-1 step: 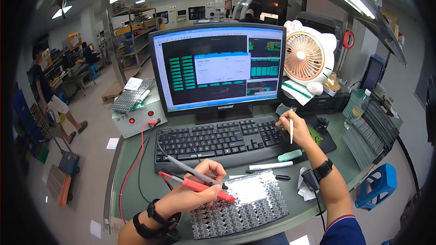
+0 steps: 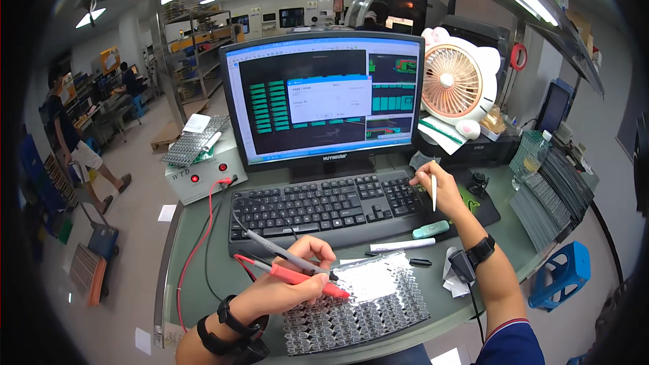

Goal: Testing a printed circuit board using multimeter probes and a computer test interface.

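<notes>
In my left hand [image 2: 297, 282] are two test probes, a red probe [image 2: 304, 280] and a grey probe [image 2: 287, 254], closed between the fingers. Their tips point down at a clear plastic component tray [image 2: 358, 328] with rows of small pockets; a bright white area covers its upper part. Whether the tips touch anything cannot be made out. My right hand [image 2: 436, 186] is closed round a slim white pen-like tool [image 2: 434, 193], with its fingertips at the number pad of the black keyboard [image 2: 307, 211].
Behind the keyboard stands a lit monitor [image 2: 328, 105]. A white tester box [image 2: 203, 174] with red cables sits left, a fan [image 2: 454, 80] right. A green marker [image 2: 430, 230], white pen [image 2: 402, 246], bottle [image 2: 534, 159] and stacked dark trays [image 2: 553, 186] lie rightward. A person [image 2: 67, 135] walks at far left.
</notes>
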A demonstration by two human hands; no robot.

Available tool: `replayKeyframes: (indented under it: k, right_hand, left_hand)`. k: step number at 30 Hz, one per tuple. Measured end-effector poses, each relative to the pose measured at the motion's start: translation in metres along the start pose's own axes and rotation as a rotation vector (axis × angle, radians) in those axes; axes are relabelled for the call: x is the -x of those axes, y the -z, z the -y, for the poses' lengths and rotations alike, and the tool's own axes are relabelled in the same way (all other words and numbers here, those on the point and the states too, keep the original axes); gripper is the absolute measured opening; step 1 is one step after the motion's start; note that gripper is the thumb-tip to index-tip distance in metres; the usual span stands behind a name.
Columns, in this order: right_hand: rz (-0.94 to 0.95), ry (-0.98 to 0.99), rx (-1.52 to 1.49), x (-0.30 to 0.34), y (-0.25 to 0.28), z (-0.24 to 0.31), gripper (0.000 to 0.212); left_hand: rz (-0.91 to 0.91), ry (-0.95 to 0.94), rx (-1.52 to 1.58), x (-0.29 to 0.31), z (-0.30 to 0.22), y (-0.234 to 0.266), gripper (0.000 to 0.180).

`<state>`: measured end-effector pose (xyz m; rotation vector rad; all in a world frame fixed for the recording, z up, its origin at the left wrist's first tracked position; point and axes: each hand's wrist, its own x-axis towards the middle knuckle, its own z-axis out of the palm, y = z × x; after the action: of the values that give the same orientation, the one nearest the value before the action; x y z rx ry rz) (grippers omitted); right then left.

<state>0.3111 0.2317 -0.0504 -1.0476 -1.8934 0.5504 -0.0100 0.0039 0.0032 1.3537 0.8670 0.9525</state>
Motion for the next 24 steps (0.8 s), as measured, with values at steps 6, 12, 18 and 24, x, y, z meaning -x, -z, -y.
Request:
replayKeyframes:
  k: [6, 12, 18, 24]
  right_hand:
    - [-0.048, 0.005, -0.045, -0.008, 0.001, -0.009, 0.018]
    - [-0.034, -0.019, -0.079, -0.005, 0.002, -0.015, 0.018]
    - [-0.018, -0.004, -0.083, -0.004, 0.002, -0.02, 0.018]
    - [0.071, 0.041, -0.21, -0.004, 0.004, -0.02, 0.021]
  left_hand:
    - [-0.022, 0.027, -0.052, -0.004, -0.005, 0.005, 0.019]
    - [-0.016, 0.007, -0.058, -0.002, 0.002, 0.005, 0.016]
    - [-0.022, -0.002, -0.053, -0.001, 0.002, 0.003, 0.017]
    - [-0.008, -0.029, -0.023, -0.002, 0.002, 0.003, 0.019]
